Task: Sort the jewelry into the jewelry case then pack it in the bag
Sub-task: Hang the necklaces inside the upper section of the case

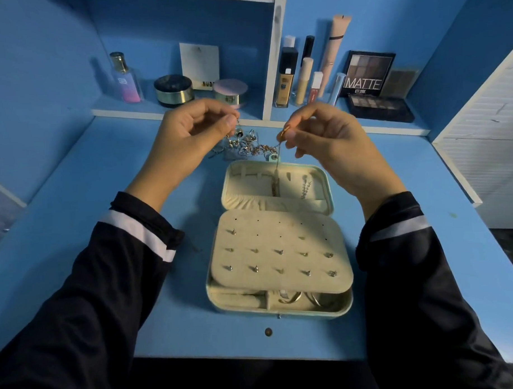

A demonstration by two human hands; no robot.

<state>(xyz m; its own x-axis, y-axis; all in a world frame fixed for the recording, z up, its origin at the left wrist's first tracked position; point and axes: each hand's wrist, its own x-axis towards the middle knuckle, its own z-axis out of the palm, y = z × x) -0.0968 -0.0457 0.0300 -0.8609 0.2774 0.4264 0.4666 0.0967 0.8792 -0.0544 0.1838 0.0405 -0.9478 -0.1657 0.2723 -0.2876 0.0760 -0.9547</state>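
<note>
We count 2 hands, left hand [189,132] & right hand [332,139]; 1 jewelry case [218,300]; 11 studs [255,269] we can make out: 5 near row, 5 next, 1 far left. 2 chains: hanging chain [277,170], lid chain [306,186]. 1 pendant piece [238,134]. Far shelf [124,111]: 1 perfume bottle [126,79], 2 jars [174,91], 2 palettes [367,72].

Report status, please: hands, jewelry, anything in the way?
Left hand pinches a piece over the loose pile. Right hand pinches a chain hanging into the open case. Nothing blocks the case.
</note>
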